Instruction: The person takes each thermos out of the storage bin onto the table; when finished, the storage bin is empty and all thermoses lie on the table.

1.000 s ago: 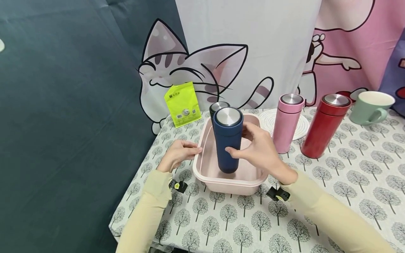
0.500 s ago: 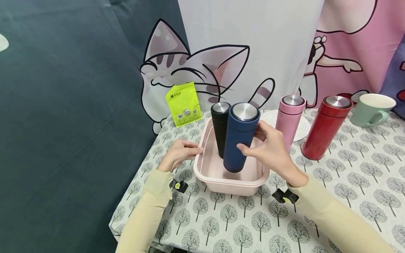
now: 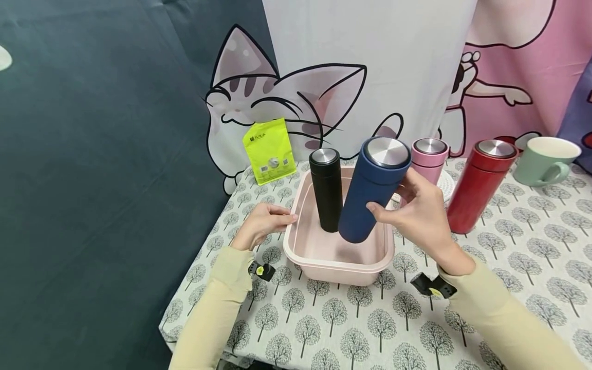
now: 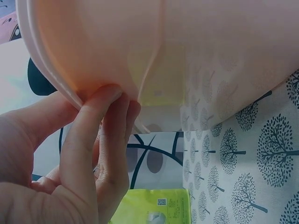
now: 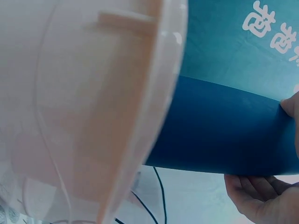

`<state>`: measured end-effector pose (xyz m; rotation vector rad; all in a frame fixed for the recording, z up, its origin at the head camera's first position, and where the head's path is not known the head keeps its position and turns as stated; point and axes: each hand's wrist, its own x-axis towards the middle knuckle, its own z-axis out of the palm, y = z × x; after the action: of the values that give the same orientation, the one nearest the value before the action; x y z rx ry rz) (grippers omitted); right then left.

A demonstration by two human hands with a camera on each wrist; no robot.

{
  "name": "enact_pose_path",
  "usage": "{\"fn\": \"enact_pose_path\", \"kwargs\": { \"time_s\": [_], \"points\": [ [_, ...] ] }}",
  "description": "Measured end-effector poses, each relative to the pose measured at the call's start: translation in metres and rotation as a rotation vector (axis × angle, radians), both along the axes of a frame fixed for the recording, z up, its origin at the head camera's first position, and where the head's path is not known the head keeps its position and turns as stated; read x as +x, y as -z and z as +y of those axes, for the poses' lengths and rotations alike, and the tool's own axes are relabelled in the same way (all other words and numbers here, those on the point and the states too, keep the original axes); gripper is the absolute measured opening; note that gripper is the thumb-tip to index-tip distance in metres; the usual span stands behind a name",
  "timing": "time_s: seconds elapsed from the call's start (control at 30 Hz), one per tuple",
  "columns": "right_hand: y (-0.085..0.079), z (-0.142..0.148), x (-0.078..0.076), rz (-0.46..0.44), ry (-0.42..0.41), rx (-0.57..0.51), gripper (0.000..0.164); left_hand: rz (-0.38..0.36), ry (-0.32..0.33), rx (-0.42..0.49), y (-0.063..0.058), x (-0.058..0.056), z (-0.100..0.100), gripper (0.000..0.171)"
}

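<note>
The grip of your right hand (image 3: 416, 210) is pinching the blue bottle (image 3: 370, 187), your thumb pressing one side and your fingers wrapping the other. You are holding the blue bottle over the inside of the pale pink basin (image 3: 339, 267), tilting it so that its silver lid is leaning toward your right. A shadow is showing on the basin's floor below its base. In the right wrist view, the basin's rim is hiding the lower end of the blue bottle.

Your left hand (image 3: 263, 223) is pinching the basin's rim on the left side, the thumb and fingertips pressing together on the thin wall.

The black bottle (image 3: 327, 198) is standing in the basin just left of the blue one; you cannot tell from these views whether the two are touching.

The basin is resting on the tabletop (image 3: 370, 329), which is wearing a tree-print cloth. Beyond your right hand, the pink bottle (image 3: 429, 162) is standing partly hidden behind your fingers, with the red bottle (image 3: 481, 187) near it and the green mug (image 3: 541, 164) farther right. A white mat (image 3: 446, 185) is peeking out behind the pink bottle. At the back left, a lime-yellow pouch (image 3: 270, 151) is standing against the cat-print backdrop (image 3: 314, 31).
</note>
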<state>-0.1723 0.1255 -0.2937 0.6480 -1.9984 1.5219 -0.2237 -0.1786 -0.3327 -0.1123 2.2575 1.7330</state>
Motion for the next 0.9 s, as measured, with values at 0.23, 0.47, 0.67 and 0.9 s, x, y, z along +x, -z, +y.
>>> {"fn": "enact_pose_path", "kwargs": {
  "time_s": [0.23,0.47,0.67,0.9],
  "points": [
    [-0.008,0.011,0.009,0.037,0.072,0.007,0.061,-0.003,-0.009,-0.001,0.000,0.000,0.000,0.034],
    [-0.020,0.021,0.014,0.108,0.028,-0.122,0.058,-0.008,-0.008,0.007,0.001,-0.002,0.000,0.035],
    [-0.026,0.030,0.016,0.153,-0.134,-0.342,0.055,-0.016,-0.007,0.051,0.002,-0.003,0.000,0.035],
    [-0.027,0.045,0.024,0.161,-0.084,-0.336,0.052,-0.017,-0.004,0.035,0.002,-0.003,0.000,0.035]
  ]
}}
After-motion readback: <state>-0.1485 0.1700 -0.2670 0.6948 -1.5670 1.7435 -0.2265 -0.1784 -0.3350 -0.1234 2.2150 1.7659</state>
